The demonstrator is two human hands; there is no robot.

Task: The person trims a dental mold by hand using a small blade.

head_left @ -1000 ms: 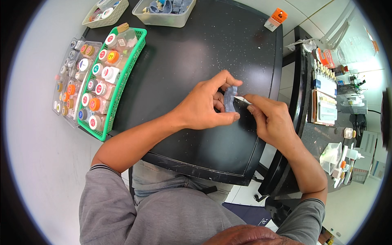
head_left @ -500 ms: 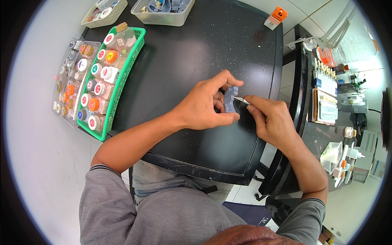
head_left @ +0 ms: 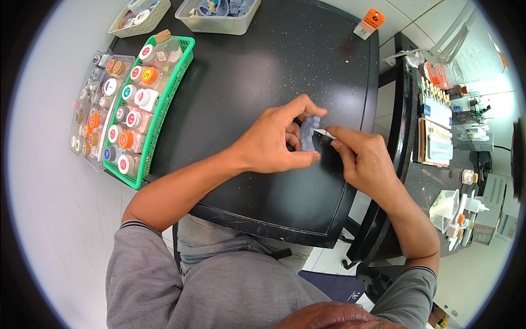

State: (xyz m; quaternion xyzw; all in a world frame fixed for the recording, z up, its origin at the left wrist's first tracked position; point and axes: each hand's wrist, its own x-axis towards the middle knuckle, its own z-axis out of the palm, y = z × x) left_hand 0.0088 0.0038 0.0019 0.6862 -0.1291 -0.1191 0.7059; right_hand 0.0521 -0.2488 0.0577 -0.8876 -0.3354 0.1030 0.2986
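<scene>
My left hand (head_left: 276,137) is curled around a small blue-grey dental model (head_left: 308,134), gripping it between thumb and fingers above the black table. The model stands on its side, its toothed edge turned to the right. In my right hand (head_left: 364,159), thumb and index finger pinch a thin tool with a pale, pointed tip (head_left: 324,132). That tip meets or nearly meets the model's right edge; contact cannot be made out for certain. Most of the tool's handle is hidden in my right hand.
The black table (head_left: 235,98) carries scattered white crumbs. At left stand a green basket (head_left: 174,90) and a clear tray (head_left: 76,118), both with capped jars. A clear tub (head_left: 219,24) of blue-grey pieces sits behind. An orange-white box (head_left: 370,24) stands far right; a side counter (head_left: 416,186) holds tooth shade guides.
The tool's pale tip has shifted very slightly along the dental model's right edge. Both hands keep nearly the same place and grip.
</scene>
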